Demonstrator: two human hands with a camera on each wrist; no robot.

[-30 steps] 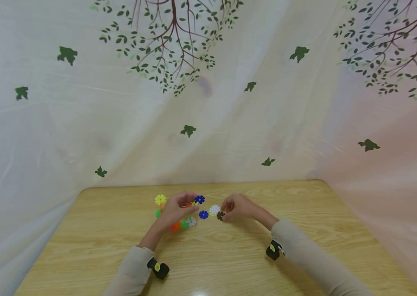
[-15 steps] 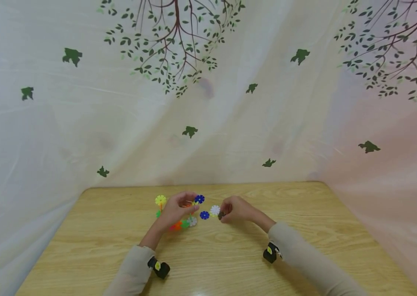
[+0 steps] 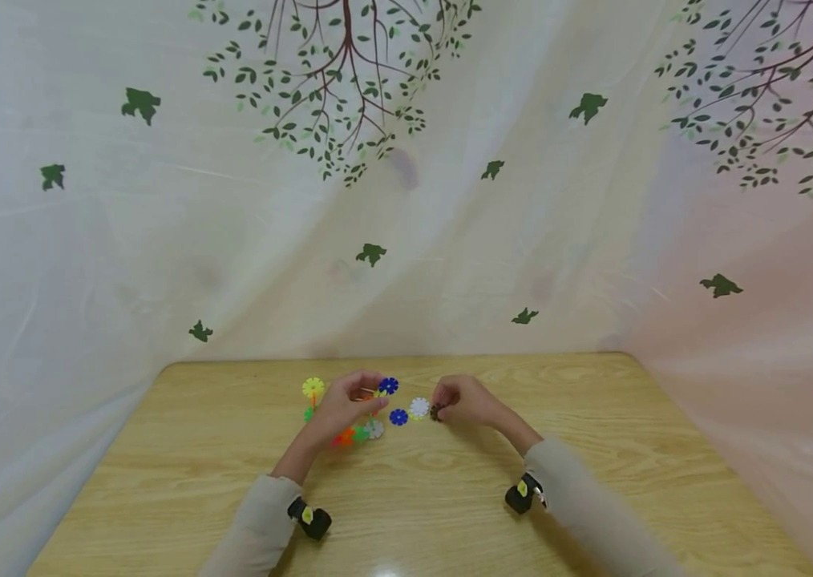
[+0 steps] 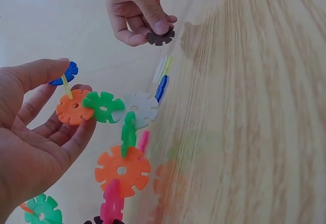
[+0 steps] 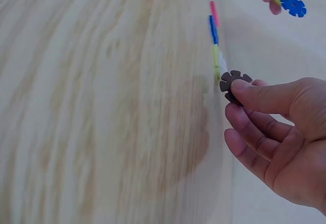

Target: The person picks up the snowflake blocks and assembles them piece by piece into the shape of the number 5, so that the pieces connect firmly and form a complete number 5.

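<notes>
My left hand (image 3: 340, 407) holds a linked chain of flower-shaped plastic interlocking discs. In the left wrist view its thumb is at a blue disc (image 4: 71, 71), and its fingers are behind an orange disc (image 4: 66, 113). The chain continues through a green disc (image 4: 94, 102), a whitish disc (image 4: 145, 113) and a larger-looking orange disc (image 4: 108, 178). My right hand (image 3: 470, 401) pinches a dark brown disc (image 5: 227, 86) between thumb and fingers, just above the table. Between the hands lie a loose blue disc (image 3: 398, 417) and a white disc (image 3: 419, 407), with yellow showing at its edge.
The wooden table (image 3: 406, 497) runs back to a pale curtain (image 3: 435, 264) printed with branches and leaves. A yellow disc (image 3: 313, 388) stands up at the chain's far left. Each wrist wears a black camera (image 3: 316, 522).
The brown disc has turned in my right fingers, going from face-on to a tilted angle, and shifted slightly right and up. My left hand keeps its hold with hardly any movement.
</notes>
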